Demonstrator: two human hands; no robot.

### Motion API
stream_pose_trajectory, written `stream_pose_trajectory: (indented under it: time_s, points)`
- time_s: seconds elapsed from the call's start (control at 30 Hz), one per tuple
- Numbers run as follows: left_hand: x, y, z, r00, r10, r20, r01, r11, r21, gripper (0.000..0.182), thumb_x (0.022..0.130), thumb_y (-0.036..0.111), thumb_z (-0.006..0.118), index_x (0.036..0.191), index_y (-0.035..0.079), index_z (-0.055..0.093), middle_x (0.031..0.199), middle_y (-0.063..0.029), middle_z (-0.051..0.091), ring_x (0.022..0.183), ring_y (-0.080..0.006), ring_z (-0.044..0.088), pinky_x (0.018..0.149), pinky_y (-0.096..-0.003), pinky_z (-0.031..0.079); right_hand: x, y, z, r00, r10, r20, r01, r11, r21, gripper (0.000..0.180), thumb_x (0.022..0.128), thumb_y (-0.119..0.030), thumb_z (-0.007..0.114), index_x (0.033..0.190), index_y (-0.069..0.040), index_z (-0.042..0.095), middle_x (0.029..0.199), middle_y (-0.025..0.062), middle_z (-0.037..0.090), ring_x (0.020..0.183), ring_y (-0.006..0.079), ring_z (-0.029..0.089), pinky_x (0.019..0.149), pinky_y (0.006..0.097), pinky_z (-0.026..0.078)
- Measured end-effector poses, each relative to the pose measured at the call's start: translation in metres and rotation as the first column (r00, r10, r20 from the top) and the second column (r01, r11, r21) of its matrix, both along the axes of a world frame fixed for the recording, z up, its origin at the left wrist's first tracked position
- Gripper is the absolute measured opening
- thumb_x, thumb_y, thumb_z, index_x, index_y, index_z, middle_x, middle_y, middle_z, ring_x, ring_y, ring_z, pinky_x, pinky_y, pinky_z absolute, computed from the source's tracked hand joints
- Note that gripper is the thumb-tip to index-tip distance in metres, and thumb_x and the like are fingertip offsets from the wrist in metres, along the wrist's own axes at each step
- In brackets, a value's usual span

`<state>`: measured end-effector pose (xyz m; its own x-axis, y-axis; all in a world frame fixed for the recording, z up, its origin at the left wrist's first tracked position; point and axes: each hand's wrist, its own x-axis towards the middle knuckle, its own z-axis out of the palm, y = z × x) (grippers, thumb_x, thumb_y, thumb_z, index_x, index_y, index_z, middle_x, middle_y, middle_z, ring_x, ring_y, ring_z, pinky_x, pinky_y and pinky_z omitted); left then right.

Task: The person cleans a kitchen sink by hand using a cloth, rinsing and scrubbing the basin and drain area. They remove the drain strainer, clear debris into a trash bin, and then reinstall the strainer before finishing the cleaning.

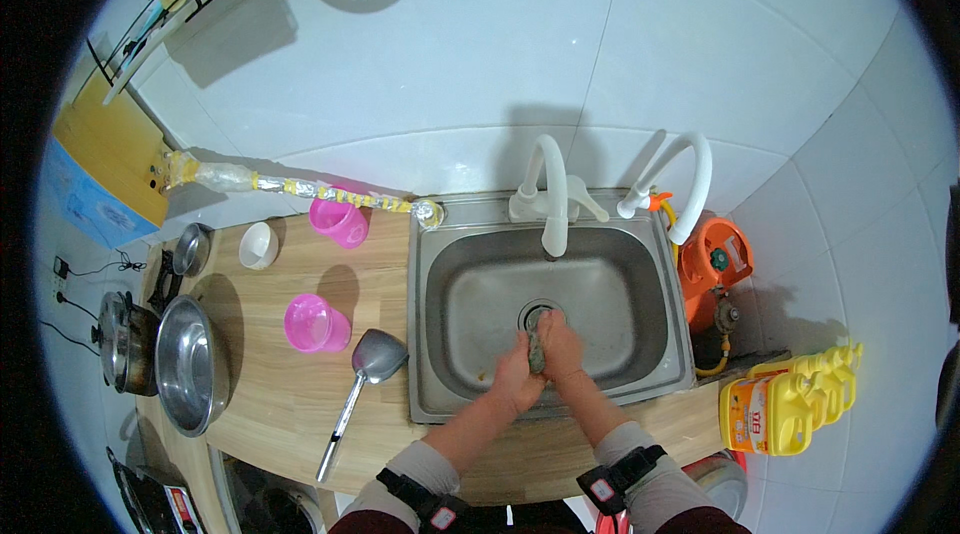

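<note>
Above the drain (538, 306) of a stainless steel sink (418, 324), a bunched grey-green cloth or scrubber (535, 354) is squeezed between both hands. My left hand (517, 378) grips its left side, and my right hand (560, 346) closes over its right and upper part. The fingers hide much of it, so its exact kind is unclear. A white faucet (555, 196) arches over the back of the basin; no running water is visible. On the counter left of the sink lies a metal wok spatula (361, 376), its blade close to the rim.
Two pink plastic cups (316, 324), a white bowl (258, 246), and a large steel basin (191, 365) stand on the wooden counter (277, 414). A second white faucet (697, 181) rises beside an orange gas cylinder (701, 271). Yellow jugs (772, 414) stand at the right edge.
</note>
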<state>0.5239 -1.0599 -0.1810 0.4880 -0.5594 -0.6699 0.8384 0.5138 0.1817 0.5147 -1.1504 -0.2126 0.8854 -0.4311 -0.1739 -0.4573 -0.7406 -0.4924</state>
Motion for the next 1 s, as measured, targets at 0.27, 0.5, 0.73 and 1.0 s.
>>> stream_pose_trajectory:
  time_s: [0.27, 0.5, 0.73, 1.0]
  points:
    - [0.032, 0.007, -0.027, 0.984, 0.054, 0.173, -0.04, 0.996, -0.082, 0.06, 0.092, 0.05, 0.016, 0.127, 0.005, 0.035, 0.125, -0.0069, 0.044, 0.118, -0.0225, 0.039, 0.1, -0.0404, 0.03, -0.016, 0.028, 0.028, 0.902, -0.031, 0.431, -0.082, 0.967, 0.242, 0.027, 0.088, -0.033, 0.042, 0.086, -0.006, 0.05, 0.075, 0.0157, 0.058, 0.073, 0.0353, 0.056, 0.061, 0.0433, 0.043]
    - [-0.014, 0.0, -0.012, 0.973, -0.064, 0.223, 0.077, 0.996, -0.047, 0.047, 0.092, 0.041, 0.035, 0.122, 0.005, 0.04, 0.12, -0.008, 0.047, 0.112, -0.0212, 0.044, 0.096, -0.04, 0.034, -0.002, -0.006, 0.0, 0.993, -0.015, 0.114, -0.001, 0.989, 0.145, 0.03, 0.087, -0.034, 0.043, 0.083, -0.006, 0.051, 0.075, 0.0184, 0.057, 0.076, 0.0371, 0.055, 0.066, 0.046, 0.042]
    - [0.006, 0.01, -0.019, 0.951, -0.214, 0.224, 0.139, 0.94, 0.31, 0.024, 0.09, 0.023, 0.049, 0.104, 0.005, 0.053, 0.096, -0.0037, 0.058, 0.087, -0.0162, 0.056, 0.073, -0.0326, 0.047, -0.014, -0.014, 0.006, 0.901, -0.113, 0.419, -0.099, 0.886, 0.452, 0.024, 0.087, -0.025, 0.05, 0.097, -0.004, 0.054, 0.087, 0.0148, 0.059, 0.075, 0.0268, 0.057, 0.065, 0.0369, 0.046]
    - [0.019, 0.01, -0.023, 0.894, -0.087, 0.44, -0.098, 0.92, 0.38, 0.024, 0.092, 0.023, 0.045, 0.092, 0.001, 0.054, 0.08, -0.0015, 0.055, 0.067, -0.0107, 0.05, 0.06, -0.028, 0.044, -0.019, -0.02, 0.0, 0.965, -0.246, 0.091, 0.064, 0.557, 0.828, 0.022, 0.09, -0.014, 0.045, 0.109, -0.006, 0.049, 0.094, 0.0053, 0.055, 0.086, 0.0136, 0.051, 0.07, 0.0306, 0.044]
